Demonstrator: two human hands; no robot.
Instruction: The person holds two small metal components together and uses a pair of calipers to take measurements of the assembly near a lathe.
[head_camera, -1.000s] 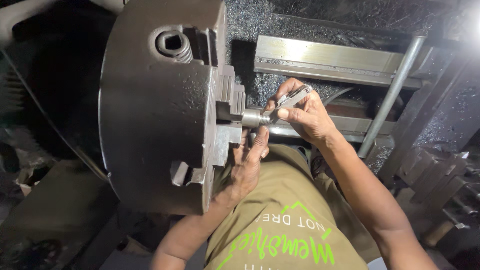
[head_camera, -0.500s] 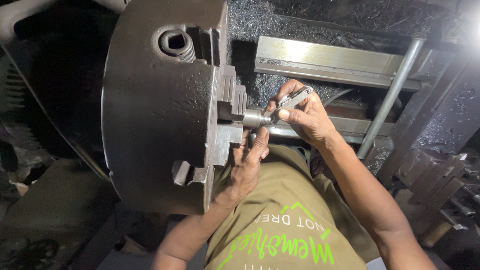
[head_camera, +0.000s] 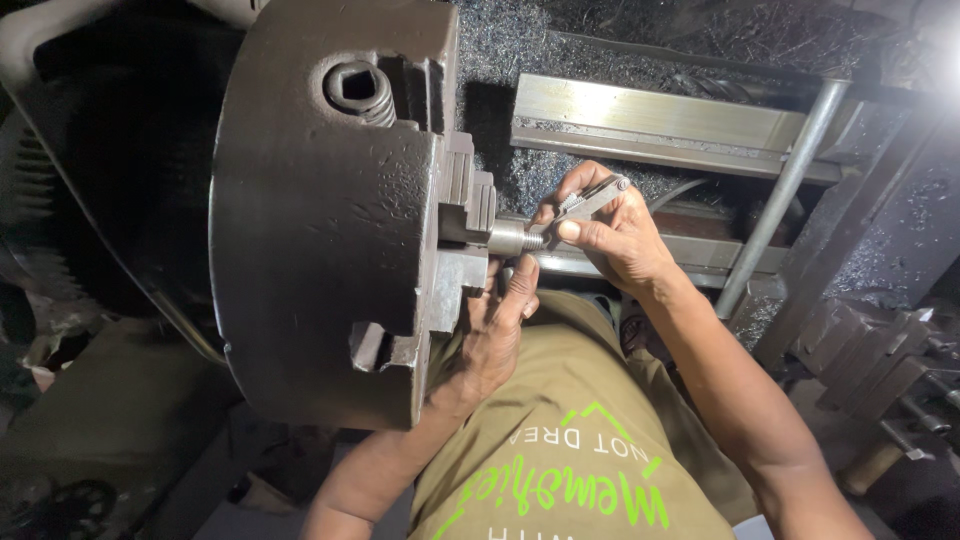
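A big dark lathe chuck (head_camera: 320, 220) fills the left half of the view. A short threaded metal stud (head_camera: 510, 238) sticks out of its stepped jaws to the right. My right hand (head_camera: 615, 235) pinches a small flat metal gauge (head_camera: 590, 197) and lays its edge against the stud's thread. My left hand (head_camera: 495, 335) reaches up from below. Its palm rests against the lower jaw and its fingertips touch the underside of the stud, holding nothing. My olive shirt with green lettering (head_camera: 560, 450) lies below both hands.
Behind the hands run the lathe's flat bed rails (head_camera: 650, 115), dusted with dark metal chips (head_camera: 500, 40). A round steel bar (head_camera: 780, 200) slants down at the right. Blocky machine parts (head_camera: 880, 370) sit at the lower right, and dark machine housing lies at the left.
Both hands keep the same hold at the stud. Only the view has drifted a little, so the chuck sits slightly further right in frame.
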